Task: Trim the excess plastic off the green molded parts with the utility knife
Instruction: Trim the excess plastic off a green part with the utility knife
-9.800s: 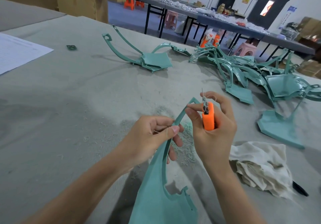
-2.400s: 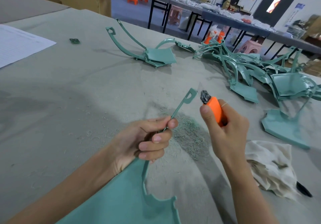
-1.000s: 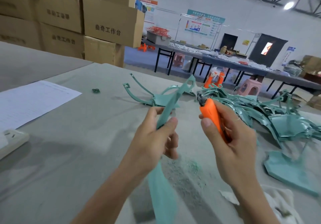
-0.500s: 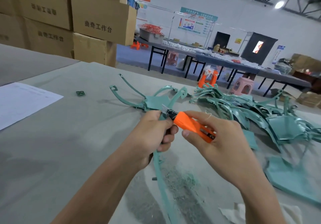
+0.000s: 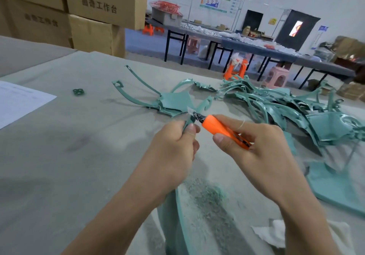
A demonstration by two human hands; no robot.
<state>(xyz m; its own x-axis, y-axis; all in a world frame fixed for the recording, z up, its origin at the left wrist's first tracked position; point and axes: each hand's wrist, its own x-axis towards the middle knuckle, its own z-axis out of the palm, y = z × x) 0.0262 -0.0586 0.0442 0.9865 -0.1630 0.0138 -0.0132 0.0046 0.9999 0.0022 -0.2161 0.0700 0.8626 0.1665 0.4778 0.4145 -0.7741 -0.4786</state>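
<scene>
Green molded part (image 5: 173, 215): thin arm gripped in the curled left hand (image 5: 173, 148), raised over the near table (image 5: 79, 156).
Utility knife (image 5: 221, 129): orange, clasped by the right hand (image 5: 256, 150); blade set against the arm beside the left thumb.
Further green parts (image 5: 276, 104): heaped far right.

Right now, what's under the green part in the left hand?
Green shavings lie on the grey table just right of the held green part. The part itself and the left hand and forearm hide what is directly beneath.
</scene>
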